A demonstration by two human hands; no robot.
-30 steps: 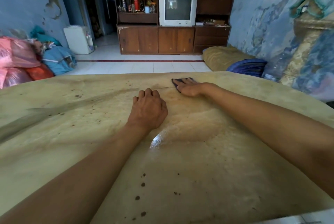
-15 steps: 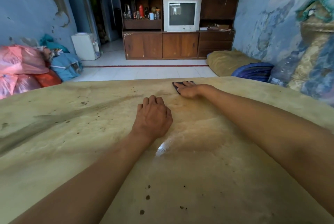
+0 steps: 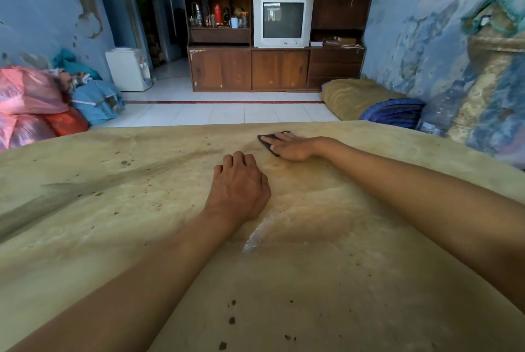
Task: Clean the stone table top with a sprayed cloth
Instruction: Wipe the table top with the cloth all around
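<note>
No text, label, brand or number can be read. A pale line is seen along the top of the TV screen — too blurred to be made out — and nothing legible is found elsewhere.

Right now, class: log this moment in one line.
right hand presses cloth flat | left hand rests curled on table | wiping far edge

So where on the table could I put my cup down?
The stone table top lies bare left of the left hand, and also near the front edge between the two forearms. It is busy only at the far middle, where the right hand presses the dark cloth.
</note>
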